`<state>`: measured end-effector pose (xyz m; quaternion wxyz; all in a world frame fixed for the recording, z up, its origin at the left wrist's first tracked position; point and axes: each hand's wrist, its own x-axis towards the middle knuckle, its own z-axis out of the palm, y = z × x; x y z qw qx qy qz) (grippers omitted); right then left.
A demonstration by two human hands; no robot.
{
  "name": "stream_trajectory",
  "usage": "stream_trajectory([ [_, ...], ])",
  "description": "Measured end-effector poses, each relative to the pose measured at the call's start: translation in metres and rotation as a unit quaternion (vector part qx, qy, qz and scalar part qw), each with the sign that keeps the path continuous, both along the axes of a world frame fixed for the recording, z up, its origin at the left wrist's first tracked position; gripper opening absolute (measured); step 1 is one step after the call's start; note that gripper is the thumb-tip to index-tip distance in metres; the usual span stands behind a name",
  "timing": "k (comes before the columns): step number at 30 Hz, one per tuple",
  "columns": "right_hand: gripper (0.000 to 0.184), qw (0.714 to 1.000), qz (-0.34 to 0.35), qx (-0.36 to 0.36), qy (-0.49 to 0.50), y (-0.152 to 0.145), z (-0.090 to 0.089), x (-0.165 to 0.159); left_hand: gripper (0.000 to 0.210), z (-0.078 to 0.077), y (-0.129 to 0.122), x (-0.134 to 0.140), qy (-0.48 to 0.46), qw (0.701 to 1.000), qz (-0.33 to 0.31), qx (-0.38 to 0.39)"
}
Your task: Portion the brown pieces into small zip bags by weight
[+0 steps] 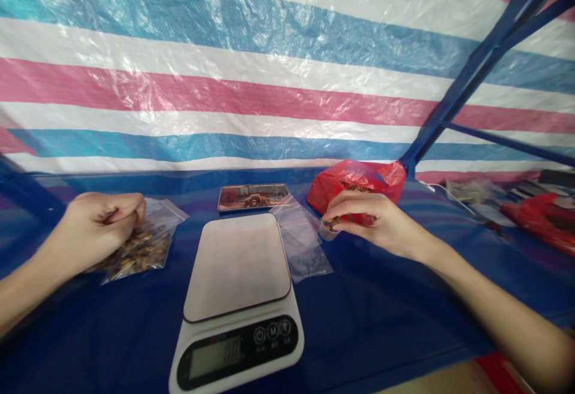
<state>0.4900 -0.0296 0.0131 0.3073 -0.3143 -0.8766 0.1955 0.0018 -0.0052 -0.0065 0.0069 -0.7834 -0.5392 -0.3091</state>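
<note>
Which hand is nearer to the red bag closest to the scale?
Right. The right hand is just in front of the red bag, contact unclear; the left hand is across the scale from it, at a clear bag.

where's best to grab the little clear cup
Probably the outer wall of the small clear cup, coming from the left: that rounded side is uncovered, while the right hand covers the right edge. Brown pieces inside favor staying off the opening.
</note>
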Motion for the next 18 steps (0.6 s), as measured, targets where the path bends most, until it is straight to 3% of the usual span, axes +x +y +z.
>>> stream_trajectory([
  [7,0.017,1.0,-0.01,-0.005,-0.008,0.0017,-0.0003,0.0027,0.033,0.005,-0.001,0.0051,-0.019,0.998,-0.047,0.031],
  [18,0.014,0.997,-0.054,-0.024,0.046,0.001,0.0053,0.0048,0.031,0.0063,-0.0017,0.005,-0.021,0.997,-0.058,0.034],
])
